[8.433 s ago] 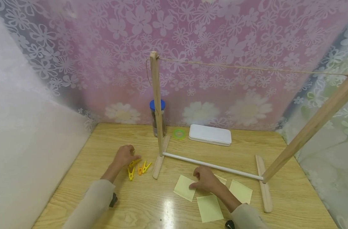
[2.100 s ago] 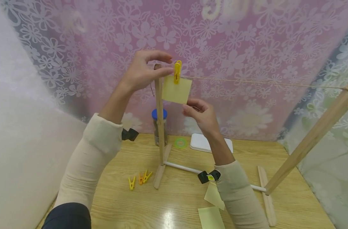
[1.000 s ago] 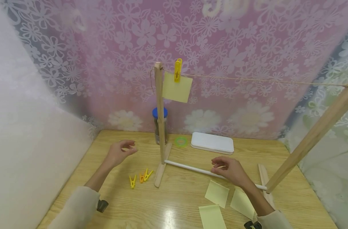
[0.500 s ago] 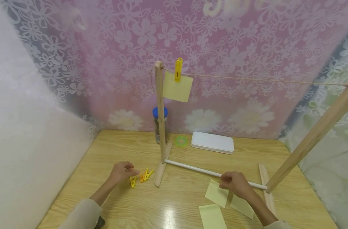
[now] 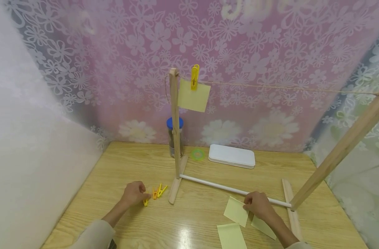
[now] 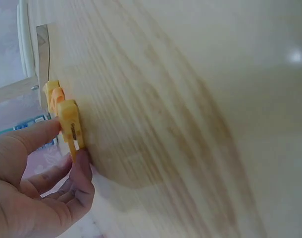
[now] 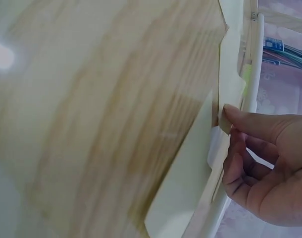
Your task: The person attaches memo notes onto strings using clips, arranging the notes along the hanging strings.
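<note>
My left hand (image 5: 134, 194) pinches a yellow clothespin (image 6: 69, 119) on the table, thumb at one side and fingertips at the other. An orange clothespin (image 5: 155, 194) and another yellow clothespin (image 5: 161, 191) lie just right of it. With thumb and finger, my right hand (image 5: 259, 205) pinches the corner of a pale yellow sticky note (image 5: 234, 209). Two more notes lie close by: a front note (image 5: 231, 236) and a right-hand note (image 5: 263, 228), partly under the hand. A hanging note (image 5: 192, 98) is held on the string by a yellow clothespin (image 5: 194, 77).
A wooden stand has a left post (image 5: 175, 128), a right post (image 5: 342, 148), a string (image 5: 270, 87) between their tops and a white rod (image 5: 214, 186) low down. Behind it are a blue-lidded jar (image 5: 175, 123), a green tape roll (image 5: 197, 154) and a white case (image 5: 232, 156).
Both hands have come down from the hanging note, which stays clipped to the string. The left hand has reached a yellow clothespin; the right has taken hold of a sticky note's corner.
</note>
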A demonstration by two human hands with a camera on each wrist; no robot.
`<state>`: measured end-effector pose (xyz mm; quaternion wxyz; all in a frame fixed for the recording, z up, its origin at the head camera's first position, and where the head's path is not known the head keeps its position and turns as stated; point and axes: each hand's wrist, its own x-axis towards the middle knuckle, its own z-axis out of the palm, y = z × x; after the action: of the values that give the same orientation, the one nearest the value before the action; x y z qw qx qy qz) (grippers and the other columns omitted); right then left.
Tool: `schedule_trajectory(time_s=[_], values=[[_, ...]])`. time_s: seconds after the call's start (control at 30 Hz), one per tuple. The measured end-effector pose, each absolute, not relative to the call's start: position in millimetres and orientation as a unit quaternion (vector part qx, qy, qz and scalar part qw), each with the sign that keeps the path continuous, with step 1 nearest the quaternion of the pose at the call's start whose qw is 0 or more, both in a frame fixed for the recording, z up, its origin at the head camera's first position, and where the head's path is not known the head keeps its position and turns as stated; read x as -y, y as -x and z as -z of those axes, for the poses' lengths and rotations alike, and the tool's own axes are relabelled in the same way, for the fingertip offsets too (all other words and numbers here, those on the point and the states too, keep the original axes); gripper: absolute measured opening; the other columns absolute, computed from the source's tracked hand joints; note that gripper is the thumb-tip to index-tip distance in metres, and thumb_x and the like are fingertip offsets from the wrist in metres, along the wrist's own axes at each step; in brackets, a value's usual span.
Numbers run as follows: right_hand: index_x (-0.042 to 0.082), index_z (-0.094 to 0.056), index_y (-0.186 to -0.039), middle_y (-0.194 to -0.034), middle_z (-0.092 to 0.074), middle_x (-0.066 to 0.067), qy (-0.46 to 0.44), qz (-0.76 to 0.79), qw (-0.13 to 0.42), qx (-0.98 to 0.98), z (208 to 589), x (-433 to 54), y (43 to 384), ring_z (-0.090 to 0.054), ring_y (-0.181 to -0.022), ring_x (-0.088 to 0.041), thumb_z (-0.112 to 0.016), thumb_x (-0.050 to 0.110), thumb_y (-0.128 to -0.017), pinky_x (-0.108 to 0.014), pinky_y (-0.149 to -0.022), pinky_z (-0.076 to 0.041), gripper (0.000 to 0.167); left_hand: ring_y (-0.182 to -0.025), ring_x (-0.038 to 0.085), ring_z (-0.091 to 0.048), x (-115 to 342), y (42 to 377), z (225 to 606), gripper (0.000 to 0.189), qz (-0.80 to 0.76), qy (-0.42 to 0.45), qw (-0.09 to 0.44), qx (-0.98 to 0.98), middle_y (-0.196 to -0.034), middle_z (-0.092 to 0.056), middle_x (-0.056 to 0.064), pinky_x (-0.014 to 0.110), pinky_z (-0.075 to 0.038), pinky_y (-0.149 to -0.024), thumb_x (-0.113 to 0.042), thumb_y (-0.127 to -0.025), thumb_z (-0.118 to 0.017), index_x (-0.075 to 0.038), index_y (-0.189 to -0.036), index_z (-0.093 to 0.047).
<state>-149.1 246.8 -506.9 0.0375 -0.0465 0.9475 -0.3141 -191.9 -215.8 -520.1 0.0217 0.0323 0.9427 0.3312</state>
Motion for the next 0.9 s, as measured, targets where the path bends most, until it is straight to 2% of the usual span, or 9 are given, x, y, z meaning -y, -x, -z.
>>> schedule_trajectory(time_s=[0.17,0.33,0.57,0.73,0.9], values=[[0.004,-0.062,-0.067,-0.058,-0.052,0.000,0.048,0.318,0.029,-0.946,507,-247,148,-0.044,-0.053,-0.010,-0.075,-0.002,-0.072,-0.019,-0.048,-0.038,0.015,-0.071,0.019,-0.057,216,193,514,0.026,-0.309,-0.041,0.027,-0.950,-0.079,-0.063,0.010,0.032,-0.050,-0.061,-0.007,-0.068,-0.081,0.003,-0.084,-0.064],[0.005,-0.060,-0.069,-0.063,-0.052,0.001,0.068,0.333,0.045,-0.939,501,-249,147,-0.044,-0.056,-0.008,-0.073,0.003,-0.076,-0.018,-0.049,-0.038,0.015,-0.071,0.022,-0.060,216,196,506,0.028,-0.292,-0.050,0.037,-0.954,-0.081,-0.065,0.014,0.035,-0.054,-0.061,-0.004,-0.066,-0.080,0.007,-0.087,-0.065],[0.004,-0.061,-0.077,-0.071,-0.059,-0.002,0.093,0.363,0.067,-0.925,496,-253,147,-0.049,-0.061,-0.005,-0.072,0.011,-0.081,-0.019,-0.054,-0.043,0.013,-0.078,0.030,-0.064,216,199,495,0.027,-0.290,-0.073,0.014,-0.954,-0.084,-0.068,0.020,0.041,-0.055,-0.067,0.000,-0.064,-0.080,0.009,-0.086,-0.069],[0.004,-0.061,-0.081,-0.074,-0.060,-0.003,0.098,0.390,0.077,-0.912,495,-251,148,-0.052,-0.064,-0.006,-0.071,0.014,-0.083,-0.018,-0.055,-0.045,0.014,-0.089,0.040,-0.066,218,203,478,0.028,-0.315,-0.111,0.013,-0.943,-0.097,-0.067,0.028,0.047,-0.057,-0.075,0.004,-0.074,-0.073,0.014,-0.099,-0.066],[0.003,-0.063,-0.088,-0.078,-0.063,-0.004,0.083,0.421,0.070,-0.901,492,-248,152,-0.057,-0.067,-0.008,-0.071,0.018,-0.084,-0.020,-0.058,-0.050,0.018,-0.092,0.036,-0.066,216,212,449,0.029,-0.334,-0.133,0.024,-0.933,-0.105,-0.067,0.026,0.044,-0.058,-0.076,-0.004,-0.083,-0.069,0.010,-0.108,-0.064]])
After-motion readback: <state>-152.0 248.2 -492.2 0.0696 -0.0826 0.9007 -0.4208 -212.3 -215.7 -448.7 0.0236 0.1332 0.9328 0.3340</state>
